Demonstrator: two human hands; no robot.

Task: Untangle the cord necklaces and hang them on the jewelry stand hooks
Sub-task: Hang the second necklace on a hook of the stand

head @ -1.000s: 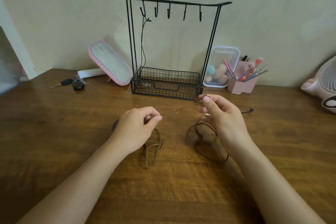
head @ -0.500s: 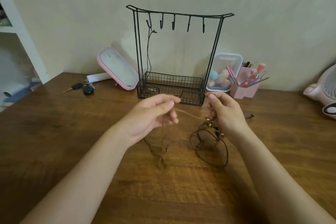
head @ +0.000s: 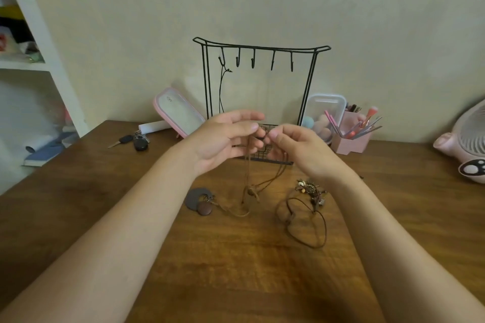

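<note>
Holding the tan cord necklace [head: 252, 181] up in front of the jewelry stand [head: 259, 92], the left hand [head: 225, 139] and right hand [head: 296, 147] both pinch it. Its knot needs loosening next, then an empty hook [head: 253, 60].
</note>
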